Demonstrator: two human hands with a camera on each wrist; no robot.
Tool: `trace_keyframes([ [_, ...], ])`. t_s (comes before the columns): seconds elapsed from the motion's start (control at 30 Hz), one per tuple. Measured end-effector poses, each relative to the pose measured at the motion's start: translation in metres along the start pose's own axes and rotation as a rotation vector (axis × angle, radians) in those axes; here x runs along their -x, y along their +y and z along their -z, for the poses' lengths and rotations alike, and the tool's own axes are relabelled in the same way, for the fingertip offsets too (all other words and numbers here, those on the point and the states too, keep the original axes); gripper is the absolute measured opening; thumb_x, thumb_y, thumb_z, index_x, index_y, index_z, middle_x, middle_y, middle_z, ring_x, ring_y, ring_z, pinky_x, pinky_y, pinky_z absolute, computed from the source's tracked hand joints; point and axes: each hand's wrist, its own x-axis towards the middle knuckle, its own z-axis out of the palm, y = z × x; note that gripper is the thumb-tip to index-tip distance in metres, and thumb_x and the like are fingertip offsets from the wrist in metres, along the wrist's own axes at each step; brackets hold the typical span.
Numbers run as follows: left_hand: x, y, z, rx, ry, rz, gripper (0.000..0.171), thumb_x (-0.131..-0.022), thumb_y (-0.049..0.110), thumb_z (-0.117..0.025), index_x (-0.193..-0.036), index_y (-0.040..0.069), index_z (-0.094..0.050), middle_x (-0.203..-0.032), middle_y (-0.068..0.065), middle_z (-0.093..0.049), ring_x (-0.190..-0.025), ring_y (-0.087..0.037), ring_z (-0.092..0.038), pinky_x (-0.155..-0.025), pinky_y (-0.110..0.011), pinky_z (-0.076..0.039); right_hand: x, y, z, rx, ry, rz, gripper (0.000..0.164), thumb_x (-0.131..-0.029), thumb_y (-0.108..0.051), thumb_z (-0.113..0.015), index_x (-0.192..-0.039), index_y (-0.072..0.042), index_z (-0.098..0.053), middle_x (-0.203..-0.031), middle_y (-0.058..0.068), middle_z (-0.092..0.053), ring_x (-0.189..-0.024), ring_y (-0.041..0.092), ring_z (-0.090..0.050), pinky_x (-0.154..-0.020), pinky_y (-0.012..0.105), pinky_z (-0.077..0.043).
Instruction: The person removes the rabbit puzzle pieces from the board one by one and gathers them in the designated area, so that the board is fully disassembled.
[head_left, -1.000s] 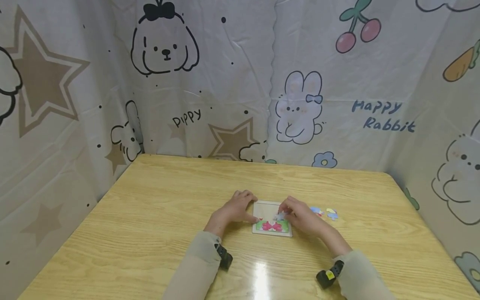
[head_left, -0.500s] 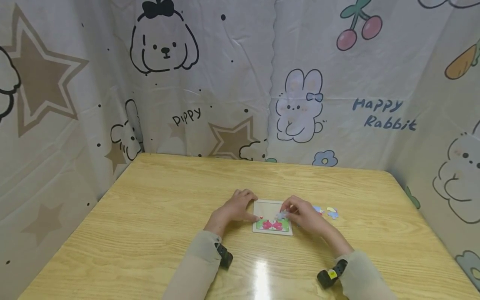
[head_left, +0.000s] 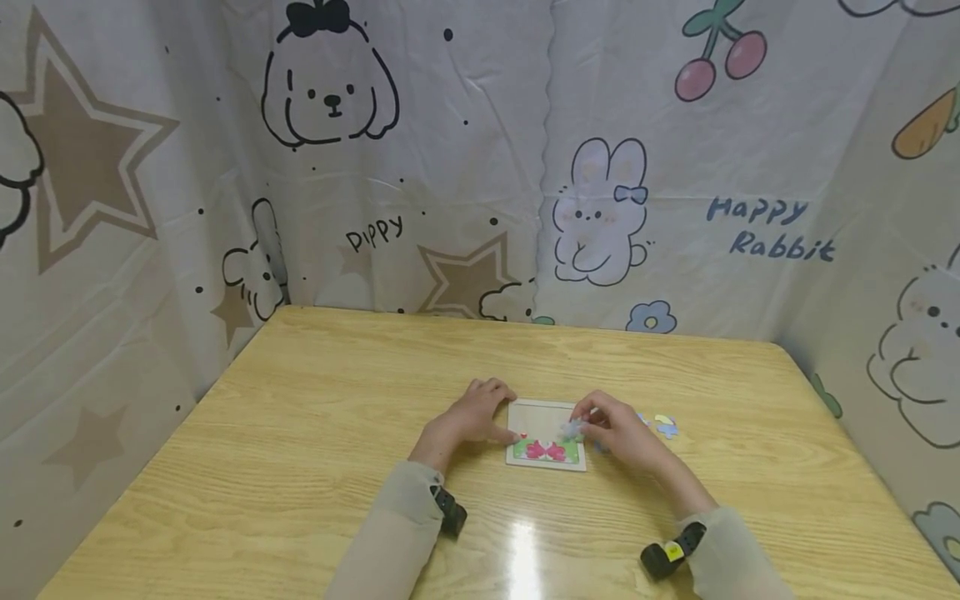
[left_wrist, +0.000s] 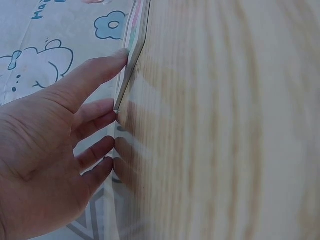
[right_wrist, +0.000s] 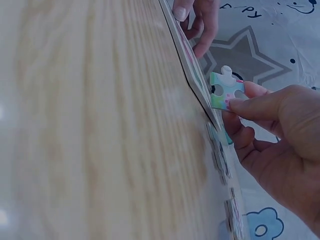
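My right hand (head_left: 617, 423) pinches a jigsaw piece (right_wrist: 226, 90) between thumb and fingers. The piece, pale blue with green and pink, is tilted up over the right side of a puzzle tray (head_left: 540, 406). In the tray's near part lie joined pieces (head_left: 545, 451) with a pink and green picture; its far part shows bare board. My left hand (head_left: 474, 414) rests at the tray's left side. Its thumb (left_wrist: 107, 67) lies on the rim and its index finger touches by the corner, the other fingers loosely extended.
Loose jigsaw pieces (head_left: 666, 426) lie on the wooden table (head_left: 360, 400) to the right of the tray, some partly behind the right hand. A printed curtain (head_left: 465, 167) stands behind the table and at both sides.
My right hand has moved slightly right with the jigsaw piece, away from the middle of the tray. My left hand and the tray have stayed in place.
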Motion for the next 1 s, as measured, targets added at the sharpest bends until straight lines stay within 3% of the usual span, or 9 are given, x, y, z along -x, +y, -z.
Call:
trace_keyframes([
  [0.23, 0.001, 0.0, 0.0, 0.007, -0.001, 0.009, 0.066, -0.083, 0.036, -0.078, -0.138, 0.014, -0.05, -0.149, -0.005, -0.043, -0.135, -0.026, -0.035, -0.119, -0.044, -0.034, 0.01, 0.007, 0.009, 0.023, 0.022, -0.037, 0.016, -0.094, 0.0, -0.059, -0.103, -0.013, -0.061, -0.111, 0.008, -0.064, -0.096, 0.02, -0.06, -0.072, 0.02, -0.052],
  [0.43, 0.002, 0.0, -0.001, 0.001, 0.0, 0.004, 0.066, -0.082, 0.035, -0.078, -0.138, 0.013, -0.05, -0.148, -0.005, -0.043, -0.135, -0.026, -0.035, -0.119, -0.044, -0.034, 0.018, 0.012, 0.018, 0.065, 0.051, -0.015, 0.017, -0.092, 0.002, -0.06, -0.102, -0.012, -0.062, -0.11, 0.007, -0.064, -0.097, 0.021, -0.062, -0.078, 0.021, -0.053],
  [0.73, 0.002, 0.0, -0.001, 0.018, 0.008, -0.005, 0.067, -0.082, 0.035, -0.078, -0.139, 0.013, -0.05, -0.147, -0.006, -0.044, -0.134, -0.026, -0.036, -0.118, -0.044, -0.034, 0.03, 0.021, 0.031, 0.133, 0.113, -0.003, 0.016, -0.091, 0.002, -0.062, -0.1, -0.011, -0.065, -0.103, 0.004, -0.064, -0.091, 0.008, -0.059, -0.077, 0.021, -0.053],
  [1.0, 0.002, 0.0, 0.0, 0.012, 0.005, -0.014, 0.066, -0.083, 0.035, -0.078, -0.139, 0.012, -0.05, -0.148, -0.006, -0.043, -0.135, -0.027, -0.035, -0.119, -0.045, -0.034, 0.044, 0.026, 0.044, 0.178, 0.148, -0.021, 0.019, -0.089, 0.004, -0.063, -0.099, -0.012, -0.066, -0.099, 0.002, -0.064, -0.09, 0.008, -0.06, -0.077, 0.02, -0.054],
])
